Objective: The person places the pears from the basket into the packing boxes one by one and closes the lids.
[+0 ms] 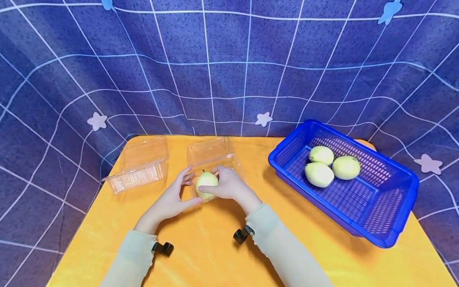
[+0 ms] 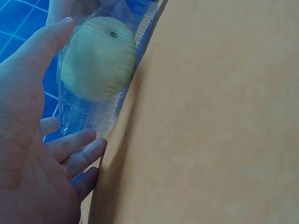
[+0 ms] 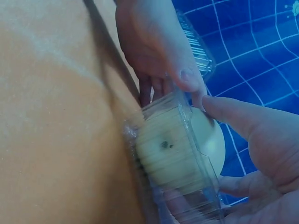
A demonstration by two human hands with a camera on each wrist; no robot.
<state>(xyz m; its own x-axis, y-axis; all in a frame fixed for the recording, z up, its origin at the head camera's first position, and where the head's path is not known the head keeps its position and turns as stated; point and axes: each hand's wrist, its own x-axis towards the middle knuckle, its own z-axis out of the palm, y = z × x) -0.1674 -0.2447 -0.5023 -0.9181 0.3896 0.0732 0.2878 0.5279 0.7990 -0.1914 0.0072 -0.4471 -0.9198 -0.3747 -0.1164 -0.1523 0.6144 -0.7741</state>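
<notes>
A pale yellow-green pear (image 1: 205,182) sits in the near part of a clear plastic clamshell box (image 1: 210,151), its stem pointing up. My right hand (image 1: 229,184) grips the pear from the right, its thumb across the near face; the right wrist view shows the pear behind the ribbed box wall (image 3: 184,144). At the box's left side is my left hand (image 1: 170,202), fingers spread and gently bent, thumb at the near corner. In the left wrist view, the left fingertips (image 2: 96,144) are right at the box's lower edge.
Another clear clamshell box (image 1: 138,175) stands with its lid raised at the left on the yellow-orange table (image 1: 201,247). A blue perforated basket (image 1: 391,171) at the right holds three pears (image 1: 346,167). Behind the table hangs a blue grid-patterned curtain (image 1: 229,79).
</notes>
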